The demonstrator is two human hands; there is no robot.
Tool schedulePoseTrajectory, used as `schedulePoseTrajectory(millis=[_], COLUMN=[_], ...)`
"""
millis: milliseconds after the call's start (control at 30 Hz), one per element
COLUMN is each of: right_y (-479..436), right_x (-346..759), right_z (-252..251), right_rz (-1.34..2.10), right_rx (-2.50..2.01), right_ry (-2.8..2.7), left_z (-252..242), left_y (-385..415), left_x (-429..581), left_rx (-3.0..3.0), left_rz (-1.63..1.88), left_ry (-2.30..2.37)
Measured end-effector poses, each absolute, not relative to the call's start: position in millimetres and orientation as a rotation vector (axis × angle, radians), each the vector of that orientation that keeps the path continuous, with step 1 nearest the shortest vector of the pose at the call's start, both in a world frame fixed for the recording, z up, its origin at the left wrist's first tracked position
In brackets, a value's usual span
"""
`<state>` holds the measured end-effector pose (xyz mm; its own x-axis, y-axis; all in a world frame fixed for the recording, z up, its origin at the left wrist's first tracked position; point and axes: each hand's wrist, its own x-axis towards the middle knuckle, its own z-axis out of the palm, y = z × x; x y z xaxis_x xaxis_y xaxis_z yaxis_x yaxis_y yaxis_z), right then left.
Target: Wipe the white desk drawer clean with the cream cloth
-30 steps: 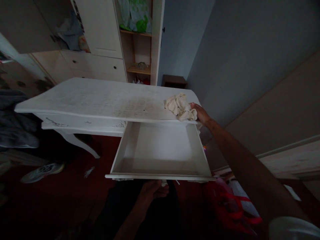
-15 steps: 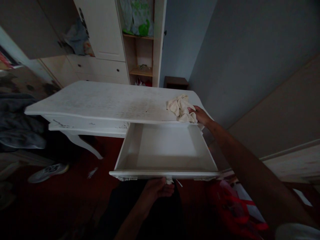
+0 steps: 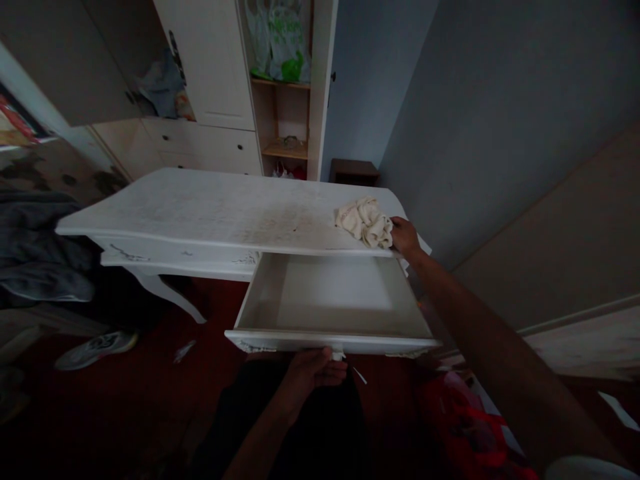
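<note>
My left hand [image 3: 313, 375] is at the front of a pulled-out white drawer [image 3: 333, 343], its fingers closed round the small pale knob [image 3: 338, 355] at the middle. The drawer is bare inside. My right hand [image 3: 405, 236] is at the right end of the white table [image 3: 220, 207], its fingers closed over the tabletop's edge and partly hidden. A crumpled cream cloth [image 3: 366, 222] lies on the tabletop just left of those fingers, close against them. Dark smudges mark the tabletop left of the cloth.
Behind the table stands a white cabinet [image 3: 215, 80] with open shelves and plastic bags [image 3: 284, 40]. A grey wall [image 3: 480, 100] rises on the right. A red bag [image 3: 457, 420] is on the floor at right, a shoe [image 3: 97, 349] at left. Dark clothing [image 3: 40, 247] hangs at the left.
My right hand has shifted off the cloth to the table's right edge, and the cloth is more bunched. The drawer is pushed slightly inward, with my left hand still at its knob.
</note>
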<state>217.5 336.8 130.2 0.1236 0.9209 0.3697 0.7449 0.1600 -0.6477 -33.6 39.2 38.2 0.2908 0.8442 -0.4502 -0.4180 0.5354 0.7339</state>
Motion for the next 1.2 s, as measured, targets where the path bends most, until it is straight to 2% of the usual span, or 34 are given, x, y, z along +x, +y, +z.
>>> schedulePoseTrajectory(millis=[567,1200], right_y=[336,336], right_x=[223,220], right_z=[133,125], right_rz=[0.387,0.345], right_rx=[-1.568,-1.572], right_ry=[-1.655,-1.736], left_z=[36,40], left_y=[110,208], left_x=[-30,-13], left_rx=[0.507,0.312], left_rz=[1.015,1.183], left_ry=[0.911,0.915])
